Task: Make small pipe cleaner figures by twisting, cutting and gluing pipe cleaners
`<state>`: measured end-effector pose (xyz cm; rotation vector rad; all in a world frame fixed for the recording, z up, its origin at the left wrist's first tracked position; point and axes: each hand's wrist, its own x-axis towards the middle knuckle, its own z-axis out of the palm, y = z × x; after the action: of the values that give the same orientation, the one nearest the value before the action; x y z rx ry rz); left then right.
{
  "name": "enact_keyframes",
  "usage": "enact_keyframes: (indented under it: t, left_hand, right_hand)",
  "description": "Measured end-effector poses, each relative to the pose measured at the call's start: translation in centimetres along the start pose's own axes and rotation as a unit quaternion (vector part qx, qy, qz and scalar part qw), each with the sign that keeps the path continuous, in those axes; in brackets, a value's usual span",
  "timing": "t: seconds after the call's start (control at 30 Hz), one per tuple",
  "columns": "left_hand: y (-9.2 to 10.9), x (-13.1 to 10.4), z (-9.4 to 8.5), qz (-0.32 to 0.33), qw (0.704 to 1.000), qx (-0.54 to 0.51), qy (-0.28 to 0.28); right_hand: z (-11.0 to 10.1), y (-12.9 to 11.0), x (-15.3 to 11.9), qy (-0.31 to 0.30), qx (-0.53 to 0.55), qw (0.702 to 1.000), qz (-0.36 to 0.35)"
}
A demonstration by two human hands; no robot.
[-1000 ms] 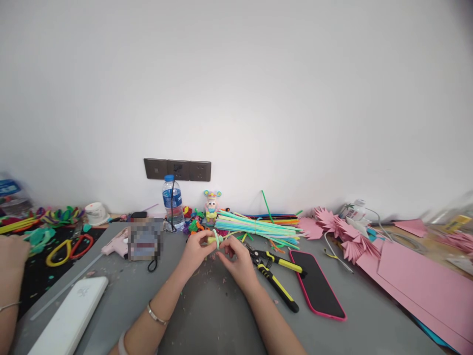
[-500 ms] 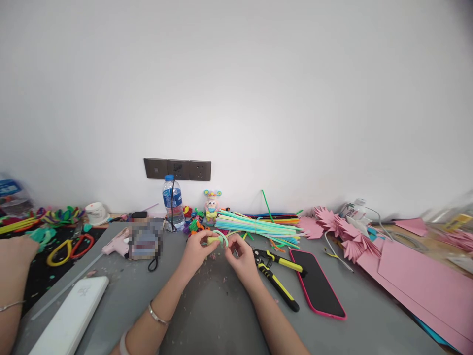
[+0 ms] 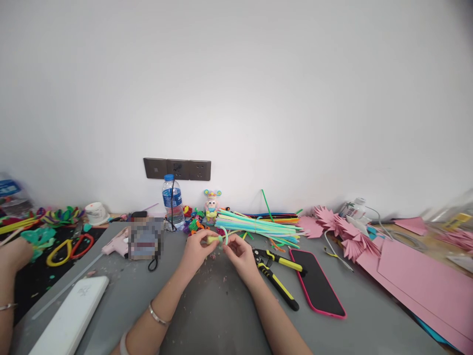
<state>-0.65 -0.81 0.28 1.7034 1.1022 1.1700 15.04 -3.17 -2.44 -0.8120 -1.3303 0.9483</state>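
Note:
My left hand (image 3: pixel 195 252) pinches a small pale yellow piece (image 3: pixel 212 239) that looks like wound pipe cleaner. At its right end sits a light green part. My right hand (image 3: pixel 241 255) has thumb and fingers closed on a pale green pipe cleaner (image 3: pixel 225 233), which bends in an arc between the two hands. Its end is hidden behind my right fingers. Behind my hands lies a bundle of pale green, blue and yellow pipe cleaners (image 3: pixel 258 226). Yellow-and-black pliers (image 3: pixel 279 281) rest on the grey table, right of my right hand.
A phone (image 3: pixel 318 283) lies beside the pliers, near pink paper (image 3: pixel 424 281). Left are a white box-like object (image 3: pixel 70 315), a pink glue gun (image 3: pixel 117 243) and scissors (image 3: pixel 61 254). A water bottle (image 3: pixel 173 202) and small figurine (image 3: pixel 212 209) stand behind. Another person's hand (image 3: pixel 16 254) is far left.
The pipe cleaner's loop between my hands has opened into a narrower arc, and my right fingers have shifted slightly. The other person's hand has moved lower, by the green pieces.

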Motion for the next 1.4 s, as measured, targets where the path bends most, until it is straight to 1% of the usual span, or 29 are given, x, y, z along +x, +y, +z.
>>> enact_keyframes:
  t: [0.07, 0.13, 0.23, 0.3, 0.43, 0.53, 0.6, 0.67, 0.77, 0.87, 0.97, 1.13, 1.23, 1.3, 1.4]
  left_hand:
    - [-0.3, 0.0, 0.1, 0.006, 1.0, 0.004, -0.024]
    - [-0.4, 0.0, 0.2, 0.008, 0.998, 0.002, -0.06]
    - [-0.1, -0.2, 0.1, 0.014, 0.993, 0.001, -0.116]
    - [0.3, -0.3, 0.0, 0.006, 0.99, -0.006, -0.14]
    - [0.9, -0.4, -0.3, -0.029, 0.981, -0.065, -0.18]
    - [1.0, -0.4, -0.4, -0.035, 0.972, -0.1, -0.209]
    - [1.1, -0.5, -0.4, -0.038, 0.968, -0.113, -0.219]
    - [1.1, -0.5, -0.4, -0.045, 0.967, -0.126, -0.217]
    - [1.2, -0.6, -0.4, -0.055, 0.969, -0.137, -0.199]
    - [1.2, -0.6, -0.4, -0.054, 0.969, -0.147, -0.189]
    - [1.1, -0.5, -0.3, -0.043, 0.967, -0.162, -0.193]
    - [1.1, -0.5, -0.2, -0.041, 0.967, -0.16, -0.196]
    - [1.1, -0.6, -0.2, -0.047, 0.965, -0.173, -0.193]
    - [1.1, -0.6, -0.2, -0.053, 0.963, -0.187, -0.187]
    - [1.0, -0.5, -0.2, -0.061, 0.964, -0.212, -0.148]
  right_hand:
    - [-0.2, 0.0, 0.0, 0.003, -0.004, 1.0, -0.003]
    - [-0.4, 0.0, 0.1, 0.006, -0.006, 1.0, -0.004]
    - [-0.6, -0.3, 0.1, 0.005, -0.006, 1.0, 0.0]
    - [-0.7, -0.5, 0.1, 0.008, 0.005, 1.0, 0.008]
    - [-0.6, -0.6, 0.1, 0.003, 0.081, 0.995, 0.062]
    - [-0.4, -0.7, 0.0, -0.013, 0.12, 0.988, 0.093]
    - [-0.4, -0.8, 0.0, -0.019, 0.145, 0.983, 0.109]
    - [-0.3, -1.0, 0.1, -0.022, 0.18, 0.975, 0.128]
    - [-0.4, -1.1, 0.2, -0.024, 0.224, 0.963, 0.15]
    - [-0.5, -1.1, 0.2, -0.026, 0.258, 0.95, 0.174]
    - [-0.7, -0.7, 0.3, -0.025, 0.288, 0.935, 0.203]
    - [-1.2, -0.2, 0.3, -0.014, 0.317, 0.917, 0.242]
    - [-1.3, 0.0, 0.3, -0.001, 0.324, 0.913, 0.249]
    - [-1.4, 0.1, 0.3, 0.011, 0.317, 0.915, 0.248]
    - [-1.3, 0.3, 0.3, 0.024, 0.295, 0.924, 0.243]
